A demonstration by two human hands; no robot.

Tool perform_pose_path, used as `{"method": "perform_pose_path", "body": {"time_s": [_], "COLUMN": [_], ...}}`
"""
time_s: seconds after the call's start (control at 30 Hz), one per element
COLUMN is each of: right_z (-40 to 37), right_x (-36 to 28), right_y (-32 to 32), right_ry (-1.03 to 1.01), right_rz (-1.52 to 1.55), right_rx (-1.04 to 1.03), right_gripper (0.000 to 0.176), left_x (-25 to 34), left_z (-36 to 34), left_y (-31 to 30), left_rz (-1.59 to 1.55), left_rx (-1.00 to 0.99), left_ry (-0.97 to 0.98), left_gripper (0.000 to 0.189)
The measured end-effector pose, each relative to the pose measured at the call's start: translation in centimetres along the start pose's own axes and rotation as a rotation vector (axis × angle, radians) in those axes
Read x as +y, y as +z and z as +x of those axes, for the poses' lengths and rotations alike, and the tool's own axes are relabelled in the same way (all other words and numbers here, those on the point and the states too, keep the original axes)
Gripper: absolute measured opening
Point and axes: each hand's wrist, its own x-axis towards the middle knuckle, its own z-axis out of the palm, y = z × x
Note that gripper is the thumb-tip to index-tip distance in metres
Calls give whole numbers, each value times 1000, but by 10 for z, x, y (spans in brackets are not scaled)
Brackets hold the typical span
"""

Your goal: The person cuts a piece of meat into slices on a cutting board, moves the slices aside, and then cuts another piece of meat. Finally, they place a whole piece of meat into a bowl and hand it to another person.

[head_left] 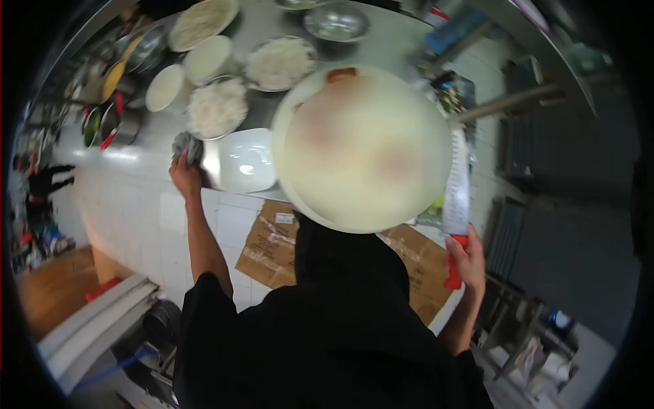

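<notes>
Red-handled, one knife [458,191] fills the curled right hand [468,259]; the left hand [184,176] clutches one grey cloth [186,146].

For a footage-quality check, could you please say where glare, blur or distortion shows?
Head view: bright glare spots on the glossy white square bowl, a pale sheen on the red-handled metal knife, blurred reddish marks on the round cream board, fisheye distortion with black corners.

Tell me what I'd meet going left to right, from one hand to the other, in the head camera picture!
Left hand with a grey cloth, white dish, big round pale board, right hand with a red-handled knife.
</notes>
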Motion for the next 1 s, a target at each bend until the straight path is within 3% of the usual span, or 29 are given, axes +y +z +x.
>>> {"method": "perform_pose_path", "body": {"time_s": [0.03,0.07,0.1,0.13,0.17,0.2,0.27,0.33,0.4,0.43,0.5,0.57,0.63,0.73,0.77,0.83,1.0], "right_z": [1,6,7,5,7,11,14,18,24,26,26,23,19,1,-2,-2,14], "right_x": [9,19,27,33,39,46,67,76,85,89,102,108,110,114,114,107,82], "right_y": [-11,-19,-25,-34,-44,-53,-72,-88,-98,-101,-105,-105,-106,-96,-95,-91,-81], "right_ry": [14,53,83,79,165,248,248,293,305,318,324,315,304,305,292,240,140], "right_rz": [-4,89,188,197,261,328,337,331,325,342,409,399,398,417,414,386,168], "right_rx": [34,-80,-202,-194,-260,-327,-373,-470,-503,-534,-546,-538,-521,-469,-455,-428,-395], "right_gripper": [23,25,26,26,26,26,27,29,32,33,34,34,35,33,31,28,25], "left_x": [8,17,32,44,65,94,190,288,372,414,454,474,487,490,491,497,471], "left_z": [-5,-3,-3,-4,-1,-1,-10,-31,-50,-51,-44,-40,-37,-33,-37,-35,-40], "left_y": [-6,-19,-37,-60,-87,-110,-147,-142,-101,-99,-30,-6,-2,-4,-5,-17,-15], "left_rz": [-32,-53,-160,-259,-119,-70,-355,-541,-952,-745,-693,-624,-332,-277,-282,-133,-381], "left_rx": [-143,-275,-320,-364,-342,-237,-276,-406,-622,-706,-807,-874,-1022,-1032,-1043,-1213,-1116], "left_ry": [35,71,76,74,24,71,45,225,619,780,1000,1085,1276,1367,1368,1192,1220], "left_gripper": [55,60,63,67,72,65,60,52,45,39,34,33,25,15,15,16,15]}}
